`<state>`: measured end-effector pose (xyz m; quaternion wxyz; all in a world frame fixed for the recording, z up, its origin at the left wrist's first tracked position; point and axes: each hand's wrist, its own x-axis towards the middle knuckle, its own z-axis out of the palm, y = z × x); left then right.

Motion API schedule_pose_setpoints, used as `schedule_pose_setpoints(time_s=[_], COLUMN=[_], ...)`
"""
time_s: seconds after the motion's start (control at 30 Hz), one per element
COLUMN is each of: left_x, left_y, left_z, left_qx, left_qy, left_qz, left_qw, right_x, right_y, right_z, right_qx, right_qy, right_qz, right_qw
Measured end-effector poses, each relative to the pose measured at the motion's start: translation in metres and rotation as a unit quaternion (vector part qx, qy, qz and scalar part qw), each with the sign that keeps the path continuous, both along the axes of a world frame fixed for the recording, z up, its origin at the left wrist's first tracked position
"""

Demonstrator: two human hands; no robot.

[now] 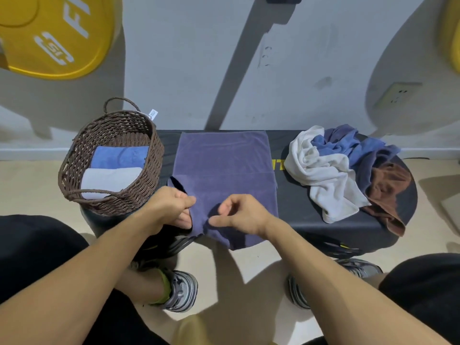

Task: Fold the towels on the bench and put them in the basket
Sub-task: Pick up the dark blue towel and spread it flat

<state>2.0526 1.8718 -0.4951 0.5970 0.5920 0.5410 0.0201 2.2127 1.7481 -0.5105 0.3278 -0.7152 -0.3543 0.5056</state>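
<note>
folding is the step in hand: we have the purple towel (224, 168) spread flat on the dark worktop (293, 202) in the middle of the frame, between the wicker basket (149, 175) at centre left and the heap of unfolded towels (346, 168) at centre right. our left hand (171, 207) pinches the towel's near left edge, thumb curled over the cloth and fingers under it. our right hand (239, 215) hovers just beside it with fingers curled; it looks to be touching or lightly nipping the cloth by the thumb, but we cannot tell for sure whether it grips.

the towel's long axis runs from the bottom of the frame toward the top, its far edge lying square near the wall and its near end drooping over the worktop's front edge. a faint crease crosses it side to side about midway down.

we judge the task well short of done: a blue folded towel (119, 155) and a white folded towel (109, 179) already lie side by side in the basket, while the heap waits. the next move likely calls for both hands to take the near corners, well apart, and carry that edge up to meet the far edge evenly, keeping the sides aligned so the fold stays square.
</note>
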Motion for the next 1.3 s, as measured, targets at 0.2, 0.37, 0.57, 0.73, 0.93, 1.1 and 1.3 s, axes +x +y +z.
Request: schedule_pose_setpoints(time_s=[0.2,0.37,0.57,0.73,0.93,1.1,1.3], left_x=[0.009,0.011,-0.002,0.026,0.048,0.05,0.05], left_y=[0.003,0.003,0.007,0.022,0.035,0.046,0.043], left_z=[0.042,0.066,0.087,0.096,0.094,0.107,0.117], left_qx=[-0.097,0.035,0.4,0.338,0.232,0.056,0.052], left_qy=[-0.106,-0.078,-0.084,-0.113,-0.09,-0.16,-0.113], left_qz=[0.076,-0.063,-0.367,-0.377,-0.457,-0.387,-0.396], left_qw=[0.987,0.994,0.835,0.855,0.854,0.907,0.91], right_x=[-0.04,-0.032,-0.007,0.006,0.023,0.037,0.04], right_y=[0.01,0.005,0.008,0.012,-0.002,-0.006,-0.002], right_z=[0.022,0.037,0.084,0.116,0.113,0.102,0.103], right_qx=[0.126,0.114,0.102,0.082,0.024,0.037,0.127], right_qy=[-0.016,0.036,0.069,0.054,0.104,0.202,0.14], right_qz=[-0.09,-0.115,-0.037,-0.021,-0.009,-0.048,-0.068], right_qw=[0.988,0.986,0.992,0.995,0.994,0.977,0.98])
